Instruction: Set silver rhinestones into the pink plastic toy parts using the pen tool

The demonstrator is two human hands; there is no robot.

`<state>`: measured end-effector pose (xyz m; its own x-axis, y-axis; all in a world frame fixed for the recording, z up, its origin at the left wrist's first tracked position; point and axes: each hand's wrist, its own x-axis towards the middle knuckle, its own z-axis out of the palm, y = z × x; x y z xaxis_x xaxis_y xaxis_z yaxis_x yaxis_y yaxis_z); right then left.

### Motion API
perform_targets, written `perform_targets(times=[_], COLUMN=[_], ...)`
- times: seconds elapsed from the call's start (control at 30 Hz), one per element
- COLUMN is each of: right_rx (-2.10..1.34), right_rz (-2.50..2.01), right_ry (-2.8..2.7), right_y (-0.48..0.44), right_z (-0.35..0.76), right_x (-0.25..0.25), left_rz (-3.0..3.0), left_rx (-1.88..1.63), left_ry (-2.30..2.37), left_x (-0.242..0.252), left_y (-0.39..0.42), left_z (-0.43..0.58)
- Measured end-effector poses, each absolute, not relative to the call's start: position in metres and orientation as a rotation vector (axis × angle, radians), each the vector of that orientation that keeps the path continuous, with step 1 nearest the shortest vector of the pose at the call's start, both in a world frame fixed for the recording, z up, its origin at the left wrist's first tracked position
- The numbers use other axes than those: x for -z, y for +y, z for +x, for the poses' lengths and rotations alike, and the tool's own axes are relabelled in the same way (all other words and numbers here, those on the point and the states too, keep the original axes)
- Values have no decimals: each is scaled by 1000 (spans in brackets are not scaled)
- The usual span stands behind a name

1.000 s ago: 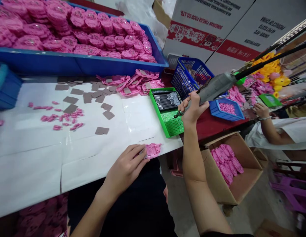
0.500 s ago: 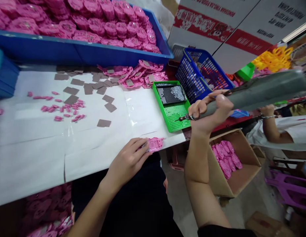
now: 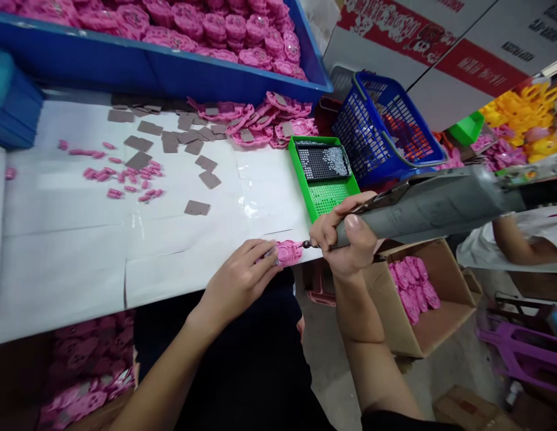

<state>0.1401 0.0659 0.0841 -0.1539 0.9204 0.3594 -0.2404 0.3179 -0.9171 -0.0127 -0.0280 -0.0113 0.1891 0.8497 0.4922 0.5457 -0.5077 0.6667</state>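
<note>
Near the table's front edge, my left hand (image 3: pixel 242 276) is closed on a pink plastic casing (image 3: pixel 289 253), its fingers covering the left end. My right hand (image 3: pixel 345 234) wraps round a grey power screwdriver (image 3: pixel 422 206), held nearly level, its tip at the casing's right end. Whether a screw sits on the tip is too small to tell. Beyond my right hand lies a green tray (image 3: pixel 304 182) with a black perforated screw plate (image 3: pixel 323 163) and many small screws.
Grey flat plates (image 3: pixel 197 208) and small pink pieces (image 3: pixel 126 173) lie scattered across the white table (image 3: pixel 170 251). Behind are a blue bin (image 3: pixel 162 72) of pink casings and a blue basket (image 3: pixel 368 131). An open carton (image 3: pixel 449 299) stands low right; another person's arm (image 3: pixel 521 239) is beyond it.
My right hand has brought the screwdriver from over the green tray left and toward me, to the pink casing. My left hand keeps its hold on the casing.
</note>
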Motion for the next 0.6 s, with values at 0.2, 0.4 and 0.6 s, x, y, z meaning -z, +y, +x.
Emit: perform_targets(times=[0.2, 0.4, 0.6], right_rx=[-1218, -1244, -1332], right_rz=[-685, -728, -742], right_ry=[-1369, -1336, -1323], right_y=[61, 63, 68], right_z=[140, 134, 134], right_x=[-83, -72, -81], left_rz=[2132, 2164, 2208], left_rx=[-1223, -1215, -1182], left_ry=[1329, 1340, 1355], left_x=[10, 10, 9], left_y=[-28, -28, -28], left_z=[-13, -12, -12])
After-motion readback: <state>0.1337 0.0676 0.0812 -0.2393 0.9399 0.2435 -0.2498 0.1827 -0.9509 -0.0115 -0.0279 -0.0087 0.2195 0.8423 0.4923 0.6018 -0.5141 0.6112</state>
